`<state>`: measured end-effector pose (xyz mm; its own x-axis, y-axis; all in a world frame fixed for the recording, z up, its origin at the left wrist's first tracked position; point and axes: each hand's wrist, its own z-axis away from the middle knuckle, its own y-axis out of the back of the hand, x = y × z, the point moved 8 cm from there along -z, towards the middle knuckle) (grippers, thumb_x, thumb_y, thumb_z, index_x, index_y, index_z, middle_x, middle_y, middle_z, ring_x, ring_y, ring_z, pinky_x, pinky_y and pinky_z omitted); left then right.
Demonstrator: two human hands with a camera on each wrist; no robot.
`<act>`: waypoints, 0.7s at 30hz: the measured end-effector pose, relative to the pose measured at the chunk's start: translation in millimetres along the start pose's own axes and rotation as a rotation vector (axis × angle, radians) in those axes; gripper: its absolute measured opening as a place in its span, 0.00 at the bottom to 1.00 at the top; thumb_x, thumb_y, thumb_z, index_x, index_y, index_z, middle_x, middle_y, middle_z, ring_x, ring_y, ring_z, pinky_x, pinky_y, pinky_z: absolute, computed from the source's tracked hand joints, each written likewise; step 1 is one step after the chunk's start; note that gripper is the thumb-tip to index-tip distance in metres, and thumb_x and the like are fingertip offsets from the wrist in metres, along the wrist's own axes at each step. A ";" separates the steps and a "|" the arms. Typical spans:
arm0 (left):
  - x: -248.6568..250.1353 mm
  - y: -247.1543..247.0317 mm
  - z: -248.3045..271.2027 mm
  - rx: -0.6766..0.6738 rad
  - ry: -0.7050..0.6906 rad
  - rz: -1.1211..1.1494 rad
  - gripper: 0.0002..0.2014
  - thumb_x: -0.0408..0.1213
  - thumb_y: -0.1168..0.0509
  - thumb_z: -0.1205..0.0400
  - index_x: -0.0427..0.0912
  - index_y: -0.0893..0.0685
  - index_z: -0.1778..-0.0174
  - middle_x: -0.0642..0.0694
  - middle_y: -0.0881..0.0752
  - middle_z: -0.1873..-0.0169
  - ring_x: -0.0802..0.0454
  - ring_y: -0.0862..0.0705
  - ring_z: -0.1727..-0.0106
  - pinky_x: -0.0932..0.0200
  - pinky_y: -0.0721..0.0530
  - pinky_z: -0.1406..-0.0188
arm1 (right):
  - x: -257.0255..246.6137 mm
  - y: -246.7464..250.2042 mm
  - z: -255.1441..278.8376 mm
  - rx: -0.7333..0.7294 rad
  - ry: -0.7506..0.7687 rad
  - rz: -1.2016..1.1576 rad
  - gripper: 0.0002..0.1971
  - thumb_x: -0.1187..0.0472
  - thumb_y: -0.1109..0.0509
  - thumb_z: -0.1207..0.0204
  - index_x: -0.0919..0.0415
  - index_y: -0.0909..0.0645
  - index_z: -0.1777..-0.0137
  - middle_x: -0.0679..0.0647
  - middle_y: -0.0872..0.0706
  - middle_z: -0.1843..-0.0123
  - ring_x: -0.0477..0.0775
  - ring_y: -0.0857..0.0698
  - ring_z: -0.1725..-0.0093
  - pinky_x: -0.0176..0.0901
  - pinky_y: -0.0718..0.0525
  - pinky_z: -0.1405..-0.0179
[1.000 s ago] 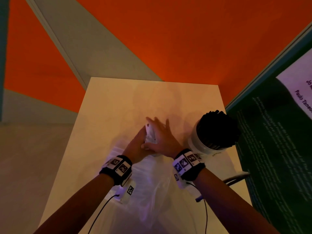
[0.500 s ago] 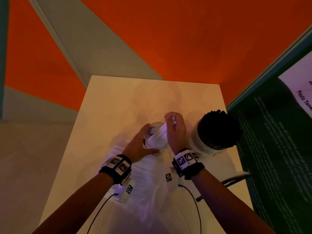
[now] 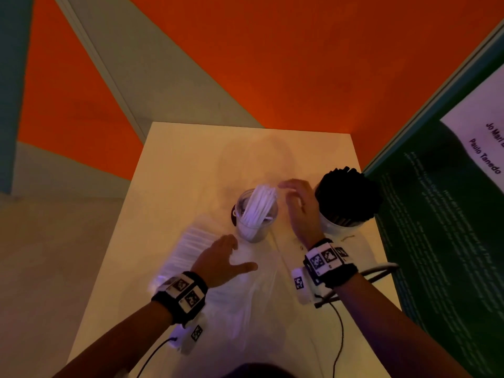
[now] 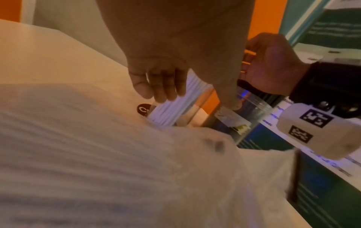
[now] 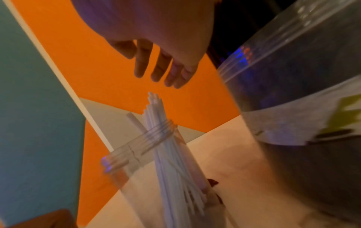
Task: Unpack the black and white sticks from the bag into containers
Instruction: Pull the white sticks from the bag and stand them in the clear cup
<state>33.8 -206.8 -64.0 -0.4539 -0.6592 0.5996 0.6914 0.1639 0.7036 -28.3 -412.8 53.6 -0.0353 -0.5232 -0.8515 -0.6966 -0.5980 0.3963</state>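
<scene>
A bundle of white sticks [image 3: 259, 207] leans inside a clear jar [image 3: 257, 216] at the table's middle; the same white sticks [image 5: 168, 148] fill the lower right wrist view. To its right a bigger clear container [image 3: 342, 222] is packed with black sticks [image 3: 347, 195]. My right hand [image 3: 298, 205] hovers between the two containers, fingers relaxed, holding nothing. My left hand [image 3: 223, 261] lies flat and spread on the clear plastic bag [image 3: 240, 304], just in front of the jar. More white sticks [image 3: 188, 249] show through the bag to the left.
The pale table [image 3: 185, 165] stands against an orange wall [image 3: 272, 64]. A dark green panel [image 3: 436, 227] with text borders the table's right edge. Cables [image 3: 338, 336] run from both wristbands across the near part of the table.
My right hand has let go of the white sticks, which now stand in the jar, and drawn back to the right. My left hand left the jar and dropped onto the bag.
</scene>
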 end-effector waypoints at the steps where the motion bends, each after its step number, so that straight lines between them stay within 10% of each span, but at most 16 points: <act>1: 2.2 -11.1 4.8 -0.079 0.004 -0.057 0.35 0.81 0.39 0.41 0.56 0.30 0.52 0.61 0.25 0.58 0.59 0.24 0.59 0.61 0.30 0.64 | -3.2 6.4 11.1 -0.010 0.022 0.023 0.09 0.71 0.41 0.28 0.67 0.18 0.56 0.53 0.19 0.55 0.50 0.20 0.54 0.33 0.24 0.53; 5: 14.1 -45.0 22.8 -0.305 -0.069 -0.334 0.24 0.68 0.39 0.26 0.51 0.29 0.52 0.53 0.21 0.56 0.51 0.25 0.59 0.55 0.32 0.59 | 15.7 -25.4 75.7 -0.649 -0.219 0.218 0.13 0.73 0.39 0.36 0.54 0.21 0.71 0.48 0.19 0.68 0.44 0.22 0.66 0.37 0.25 0.60; 9: 28.6 -37.4 32.2 -0.253 -0.121 -0.224 0.10 0.48 0.37 0.18 0.46 0.26 0.57 0.46 0.18 0.58 0.48 0.22 0.59 0.58 0.29 0.60 | 42.6 -65.3 177.8 -1.466 -0.497 0.426 0.11 0.65 0.35 0.25 0.65 0.12 0.50 0.60 0.12 0.59 0.49 0.17 0.66 0.37 0.21 0.63; 15: 40.9 -0.5 49.6 -0.122 -0.190 0.026 0.09 0.41 0.35 0.18 0.39 0.20 0.57 0.44 0.15 0.62 0.48 0.18 0.64 0.57 0.22 0.63 | 17.8 -123.0 179.5 -1.040 -0.150 0.545 0.15 0.63 0.42 0.17 0.68 0.19 0.37 0.64 0.17 0.35 0.62 0.20 0.34 0.48 0.30 0.29; 21: 31.5 11.7 55.6 -0.119 -0.176 0.172 0.08 0.43 0.36 0.16 0.44 0.23 0.58 0.44 0.15 0.63 0.50 0.13 0.68 0.69 0.22 0.74 | 22.8 -140.9 167.6 -0.922 -0.247 0.521 0.16 0.61 0.45 0.13 0.69 0.18 0.40 0.64 0.17 0.36 0.60 0.20 0.34 0.47 0.28 0.34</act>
<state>-3.7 -184.8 -15.7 -0.4073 -0.4895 0.7710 0.8232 0.1688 0.5421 -51.1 -238.7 -79.2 -0.3857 -0.7694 -0.5091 0.2483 -0.6180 0.7459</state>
